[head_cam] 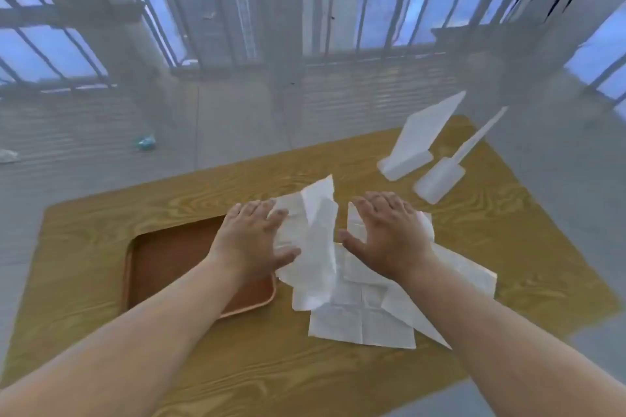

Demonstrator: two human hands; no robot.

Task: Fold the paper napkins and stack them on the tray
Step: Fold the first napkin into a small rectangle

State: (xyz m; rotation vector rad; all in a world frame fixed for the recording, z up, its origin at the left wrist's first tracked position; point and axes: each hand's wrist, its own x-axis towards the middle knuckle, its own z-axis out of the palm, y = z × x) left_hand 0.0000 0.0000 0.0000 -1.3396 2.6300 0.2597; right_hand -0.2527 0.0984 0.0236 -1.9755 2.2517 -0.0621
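Several white paper napkins (pixel 359 308) lie loose and overlapping on the wooden table, right of a brown tray (pixel 162 257). The top napkin (pixel 315 234) is creased and partly raised along a fold. My left hand (pixel 250 237) lies flat with straight fingers on its left edge, over the tray's right end. My right hand (pixel 389 234) presses flat with spread fingers on the napkins to the right of the fold. Nothing lies in the part of the tray that shows.
A white napkin holder (pixel 416 142) and a white bottle with a long nozzle (pixel 440 179) stand at the table's far right. The yellow wooden table (pixel 237 366) ends near my forearms. Grey floor and a railing lie beyond.
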